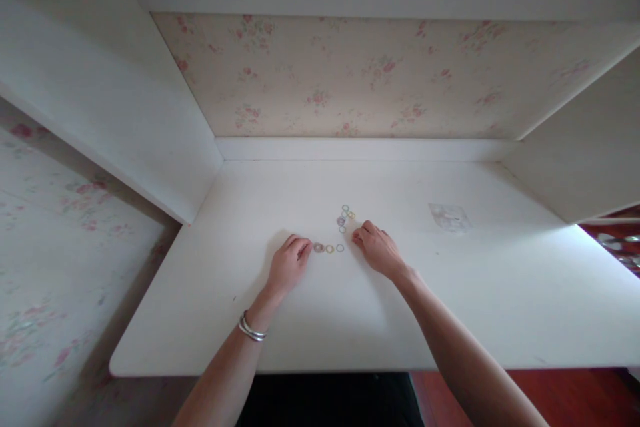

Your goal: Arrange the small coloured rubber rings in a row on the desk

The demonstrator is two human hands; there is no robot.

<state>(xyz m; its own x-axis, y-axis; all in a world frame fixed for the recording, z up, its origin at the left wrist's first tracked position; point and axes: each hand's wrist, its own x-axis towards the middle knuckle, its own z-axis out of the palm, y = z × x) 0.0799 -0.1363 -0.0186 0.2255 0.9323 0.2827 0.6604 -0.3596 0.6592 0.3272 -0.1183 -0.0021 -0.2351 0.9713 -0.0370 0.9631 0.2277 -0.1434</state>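
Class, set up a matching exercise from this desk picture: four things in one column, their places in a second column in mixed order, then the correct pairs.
Things
1. left hand
2. right hand
3. clear plastic bag
4. silver bracelet

Places
A. far right on the white desk, apart from both hands
B. around the left wrist
C. at the left end of the row of small rings
D. beside the cluster of small rings

Pairs: 1-C, 2-D, 3-A, 4-B

about eight small rings (343, 220), one plastic bag (449, 217)
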